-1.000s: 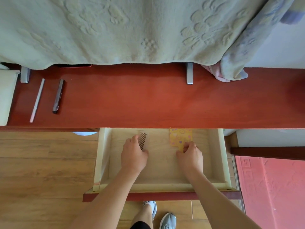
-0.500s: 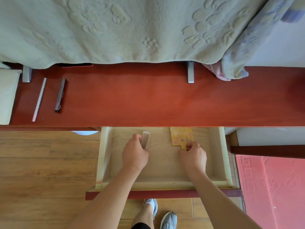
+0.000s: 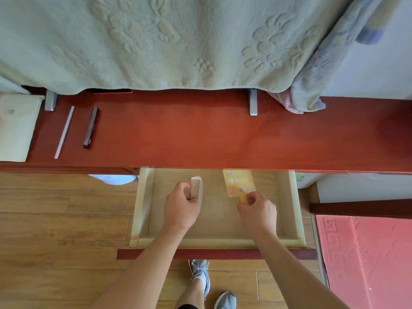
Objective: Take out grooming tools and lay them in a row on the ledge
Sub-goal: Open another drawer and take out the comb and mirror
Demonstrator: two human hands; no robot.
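An open pale wooden drawer (image 3: 294, 210) sticks out below the red-brown ledge (image 3: 200, 134). Inside it my left hand (image 3: 180, 206) grips a small beige comb (image 3: 197, 188), its teeth end pointing toward the ledge. My right hand (image 3: 256, 210) pinches the short handle of a flat yellow patterned paddle-shaped tool (image 3: 238, 182), whose far end lies under the ledge's edge. On the left of the ledge lie a thin silver stick (image 3: 64, 131) and a dark pen-shaped tool (image 3: 90, 128), side by side.
A pale green blanket (image 3: 178, 41) hangs over the back of the ledge, with two grey metal brackets (image 3: 253, 104) below its hem. A cream box (image 3: 16, 126) sits at the ledge's far left. Wooden floor, my shoes (image 3: 201, 277) and a red mat (image 3: 365, 259) lie below.
Both hands have drawn slightly back from under the ledge with their tools. The comb now shows more of its length, and the yellow tool has been pulled further into view.
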